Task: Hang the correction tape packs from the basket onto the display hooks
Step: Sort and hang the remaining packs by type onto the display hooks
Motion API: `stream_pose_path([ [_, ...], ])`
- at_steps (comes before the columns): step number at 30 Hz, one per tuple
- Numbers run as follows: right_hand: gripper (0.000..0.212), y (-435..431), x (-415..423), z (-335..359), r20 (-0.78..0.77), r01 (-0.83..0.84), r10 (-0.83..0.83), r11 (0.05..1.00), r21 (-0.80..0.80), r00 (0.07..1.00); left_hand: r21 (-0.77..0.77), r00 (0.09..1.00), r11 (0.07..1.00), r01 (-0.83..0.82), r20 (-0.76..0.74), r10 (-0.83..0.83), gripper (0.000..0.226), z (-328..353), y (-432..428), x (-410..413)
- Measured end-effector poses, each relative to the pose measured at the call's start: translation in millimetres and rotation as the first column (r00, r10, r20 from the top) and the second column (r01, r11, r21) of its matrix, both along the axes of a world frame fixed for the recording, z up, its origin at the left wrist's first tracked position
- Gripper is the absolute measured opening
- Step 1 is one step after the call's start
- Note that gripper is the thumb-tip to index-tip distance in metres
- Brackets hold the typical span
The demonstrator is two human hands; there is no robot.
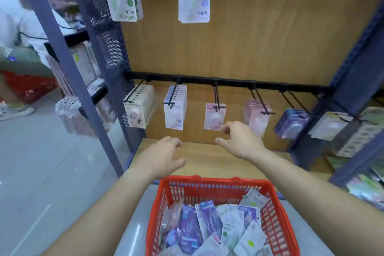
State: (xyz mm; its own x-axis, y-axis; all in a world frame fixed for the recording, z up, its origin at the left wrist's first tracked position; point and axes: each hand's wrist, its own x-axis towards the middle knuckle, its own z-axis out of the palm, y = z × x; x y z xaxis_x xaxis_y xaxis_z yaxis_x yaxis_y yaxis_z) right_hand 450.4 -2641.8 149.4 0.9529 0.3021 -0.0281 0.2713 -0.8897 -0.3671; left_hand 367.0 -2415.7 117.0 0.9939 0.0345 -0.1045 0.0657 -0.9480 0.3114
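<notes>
Now the left hand (164, 158) and right hand (241, 141) are hovering empty, fingers loosely spread, below the hooks (216, 95); packs (207, 226) are lying in the basket (207, 181), best pinching one near its hang-hole.

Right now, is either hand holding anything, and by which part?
Nothing is held. The left hand is empty; the right hand is open beside the lower corner of the pink pack, pinching nothing.

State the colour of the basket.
The basket is red, shown best in the head view.
</notes>
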Motion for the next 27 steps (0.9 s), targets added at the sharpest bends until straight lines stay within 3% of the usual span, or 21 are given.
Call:
stream_pose_path([
  [3,0.036,-27.9,-30.5,-61.7,-0.146,-0.012,0.006,0.999,-0.038,0.989,0.019,0.989,0.999,0.036,-0.143,-0.032,0.059,-50.7,-12.9,-16.5],
  [9,0.018,-66.1,-73.9,-180.7,-0.416,-0.007,0.007,1.0,0.002,0.909,0.028,0.928,0.992,0.12,-0.357,-0.102,0.067,-150.2,-44.7,-60.5],
  [13,0.033,-71.3,-83.6,-242.9,-0.551,-0.013,0.017,1.0,0.011,0.834,-0.04,0.91,0.999,0.009,-0.414,-0.025,0.079,-202.0,-55.7,-73.4],
  [23,0.058,-48.6,-37.8,-334.3,-0.579,0.001,0.049,0.996,0.086,0.814,-0.088,0.911,0.961,-0.263,-0.349,0.218,0.067,-279.1,-59.3,-39.0],
  [27,0.06,-43.6,-33.0,-358.0,-0.557,-0.018,0.049,0.998,0.061,0.829,-0.126,0.884,0.933,-0.338,-0.384,0.269,0.09,-303.9,-61.1,-37.1],
])
